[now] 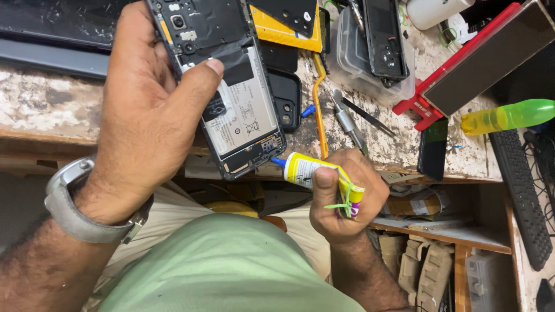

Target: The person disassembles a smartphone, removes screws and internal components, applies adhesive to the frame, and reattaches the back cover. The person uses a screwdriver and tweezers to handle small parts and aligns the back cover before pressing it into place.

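Note:
My left hand (147, 110) holds an opened phone (222, 86) with its back cover off, so the battery and circuit boards show. The thumb rests across the phone's middle. A grey watch sits on that wrist. My right hand (344, 196) grips a yellow and white glue tube (306, 169). Its blue nozzle touches the phone's lower edge. The tube's rolled end is tied with a green band.
On the worn bench lie a black phone case (286, 98), a yellow tool (319, 104), a metal screwdriver (348, 122), tweezers (367, 117), a clear tray (370, 63) holding a phone frame, a red stand (462, 69), a dark phone (433, 149), a green-yellow bottle (509, 117) and a keyboard (523, 196).

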`<state>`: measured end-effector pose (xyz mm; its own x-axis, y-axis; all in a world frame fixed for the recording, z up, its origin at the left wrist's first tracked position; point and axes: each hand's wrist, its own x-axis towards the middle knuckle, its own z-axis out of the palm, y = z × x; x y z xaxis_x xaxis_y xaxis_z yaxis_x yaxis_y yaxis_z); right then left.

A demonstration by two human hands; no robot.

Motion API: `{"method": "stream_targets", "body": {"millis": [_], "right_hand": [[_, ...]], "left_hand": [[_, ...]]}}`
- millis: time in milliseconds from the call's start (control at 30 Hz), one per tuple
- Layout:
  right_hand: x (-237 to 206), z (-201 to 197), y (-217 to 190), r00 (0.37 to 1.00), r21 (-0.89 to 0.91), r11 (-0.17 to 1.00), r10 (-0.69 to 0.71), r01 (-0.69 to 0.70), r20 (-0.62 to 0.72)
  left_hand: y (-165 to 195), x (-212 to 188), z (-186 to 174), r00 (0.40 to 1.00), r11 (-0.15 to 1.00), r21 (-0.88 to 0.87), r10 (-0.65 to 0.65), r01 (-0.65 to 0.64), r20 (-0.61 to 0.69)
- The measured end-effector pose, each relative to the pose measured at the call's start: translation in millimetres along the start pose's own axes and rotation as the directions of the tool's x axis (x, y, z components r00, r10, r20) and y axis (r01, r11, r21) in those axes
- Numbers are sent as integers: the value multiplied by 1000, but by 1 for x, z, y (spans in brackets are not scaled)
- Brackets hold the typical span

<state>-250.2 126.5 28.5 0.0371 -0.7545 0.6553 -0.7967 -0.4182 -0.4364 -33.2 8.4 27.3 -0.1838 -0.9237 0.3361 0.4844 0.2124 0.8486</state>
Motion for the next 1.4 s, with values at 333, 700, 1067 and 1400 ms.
{"method": "stream_targets", "body": {"millis": [333,700,1067,1400], "right_hand": [[-4,3,-1,1000,15,1000,12,-12,5],[-3,10,-8,995,109,992,-72,65,64],[-2,19,-15,993,158,986,-68,52,101],[3,22,-12,993,149,988,-59,44,100]], "left_hand": [[-2,0,1,1000,1000,3,18,-18,14],[-14,-4,0,1000,1000,9,16,-16,4],[-16,-7,3,998,998,22,60,-60,17],[-26,-16,0,997,989,129,70,-74,39]]}}
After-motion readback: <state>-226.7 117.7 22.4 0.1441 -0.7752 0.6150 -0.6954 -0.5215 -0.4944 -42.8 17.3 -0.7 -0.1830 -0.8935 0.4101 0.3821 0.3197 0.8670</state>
